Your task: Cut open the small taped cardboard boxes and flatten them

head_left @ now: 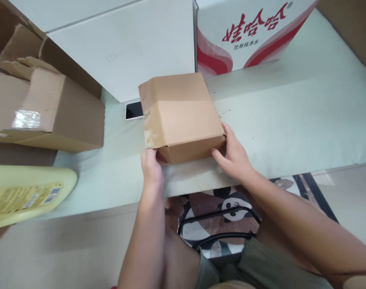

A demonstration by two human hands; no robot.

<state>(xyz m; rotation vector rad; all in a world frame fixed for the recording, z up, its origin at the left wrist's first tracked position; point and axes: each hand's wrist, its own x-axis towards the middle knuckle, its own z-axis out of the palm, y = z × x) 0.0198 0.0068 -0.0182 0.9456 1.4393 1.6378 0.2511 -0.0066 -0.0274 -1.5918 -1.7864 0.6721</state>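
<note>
A brown cardboard box (186, 108) sits near the front edge of the table, with a taped flap along its left side. My left hand (152, 165) grips its near left corner, the fingers partly hidden under the flap. At the near right corner, my right hand (231, 152) holds the box with the thumb on the front face and the fingers along the right side. Just behind the flap lies a phone (134, 110) with a dark screen, partly covered by the box.
Several opened cardboard boxes (77, 108) stand at the left, beside a yellow bottle (29, 192). Behind are a large white box (135, 44) and a red-and-white carton (246, 36). A pale green cloth (306, 120) covers the table. Below its edge is a black metal frame (219, 216).
</note>
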